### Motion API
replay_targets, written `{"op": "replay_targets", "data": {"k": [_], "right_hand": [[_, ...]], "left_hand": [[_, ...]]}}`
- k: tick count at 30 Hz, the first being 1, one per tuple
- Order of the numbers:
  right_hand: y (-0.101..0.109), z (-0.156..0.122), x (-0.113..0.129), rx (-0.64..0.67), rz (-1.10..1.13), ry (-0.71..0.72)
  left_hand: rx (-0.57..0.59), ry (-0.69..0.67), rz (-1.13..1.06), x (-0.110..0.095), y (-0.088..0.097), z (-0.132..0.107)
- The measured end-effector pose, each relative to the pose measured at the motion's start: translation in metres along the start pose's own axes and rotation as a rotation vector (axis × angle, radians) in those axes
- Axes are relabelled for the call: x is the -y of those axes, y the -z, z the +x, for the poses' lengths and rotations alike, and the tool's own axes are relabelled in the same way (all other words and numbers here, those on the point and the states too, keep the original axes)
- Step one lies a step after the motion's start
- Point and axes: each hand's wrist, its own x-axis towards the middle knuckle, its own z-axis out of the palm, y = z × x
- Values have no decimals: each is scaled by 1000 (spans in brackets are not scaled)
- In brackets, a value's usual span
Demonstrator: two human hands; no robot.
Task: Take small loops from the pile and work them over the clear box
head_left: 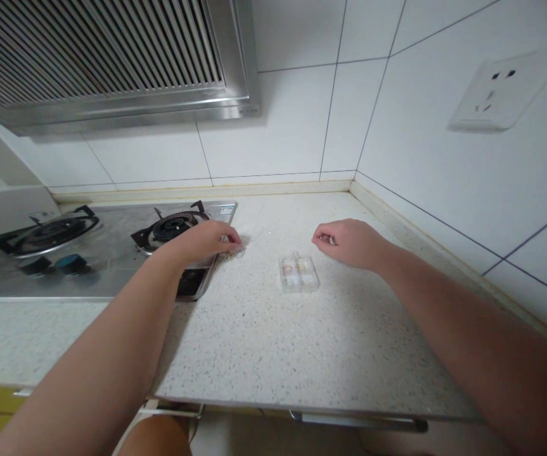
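Note:
Between my hands, a clear plastic compartment box (298, 285) sits on the speckled countertop, with a few tiny yellowish and reddish items in its sections. My left hand (211, 240) is beside the stove's right edge, thumb and fingers curled together in a pinch. Right under its fingertips is a small heap of thin, pale, loop-like pieces (235, 254), too fine to name. Up and to the right of the box, my right hand (347, 242) hovers or rests with its fingers pinched. Anything within either pinch is too small or hidden to make out.
A steel gas stove (111, 266) with two black burners and knobs fills the left side. Above it hangs a range hood (159, 107). White tiled walls meet at the back right corner, where a wall socket (496, 95) is mounted. The countertop (273, 354) ends above drawers.

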Motion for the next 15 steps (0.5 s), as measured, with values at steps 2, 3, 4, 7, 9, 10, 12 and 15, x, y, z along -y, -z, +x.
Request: {"op": "replay_targets", "data": {"k": [2,3,4,7,9,10,12,15], "right_hand": [[0,0,1,3,-5,9],[0,0,2,7,-8,13],[0,-1,2,11,-11,18],[-1,-1,4,21,-13,32],[-1,-1,5,20,-18,42],[0,-1,6,17,-22,46],[0,-1,8,20,-31,59],[0,-1,10,28,-37,76]], "left_hand": [[21,-28,3,2,-4,2],[29,-41,11,3,-6,3],[38,-53,22,3,-7,3],[49,-77,58,4,-11,5],[39,-73,80,4,-12,5],[35,-66,88,4,-13,5],[30,-52,100,3,-13,5],[23,-38,114,1,-12,5]]}}
